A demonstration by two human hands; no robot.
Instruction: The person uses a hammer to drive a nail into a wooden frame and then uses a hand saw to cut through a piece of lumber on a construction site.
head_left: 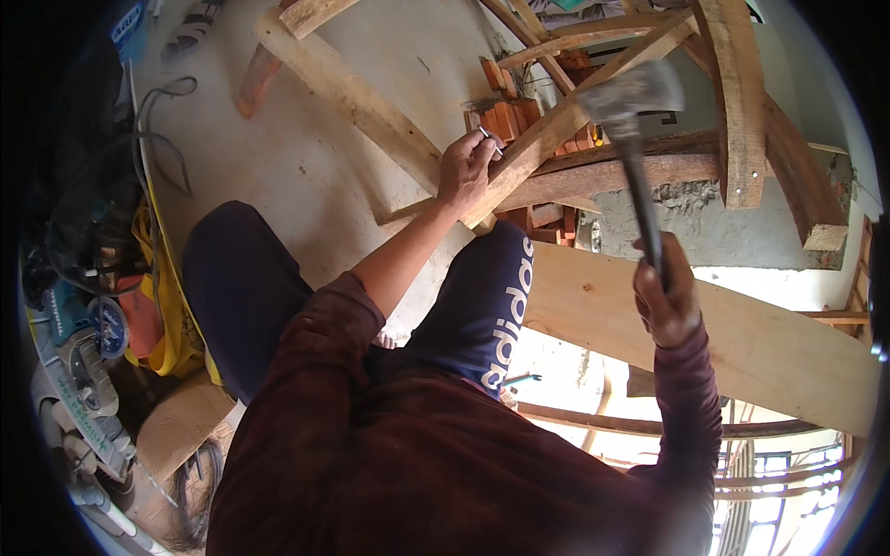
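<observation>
Head view: my left grip [466,173] is pinched on a thin nail [490,141], fingertips together, at the left edge of a diagonal timber [579,116]. Can't tell if the nail's tip touches wood. My right grip [667,292] is wrapped round the dark handle of a hammer [634,167]. Hammer's head is at the far end, motion-blurred, and overlaps the diagonal timber from here; can't tell the height above it. That timber crosses a darker timber [603,181] just beyond my right knee [503,248]. Another straight timber [357,97] runs in from upper left toward the same spot. Red bricks [507,120] stacked behind. Wide pale plank [593,296] on my right, passing behind my right wrist. Far left: yellow bag [176,357], cardboard [185,422], looped cable [142,119].
</observation>
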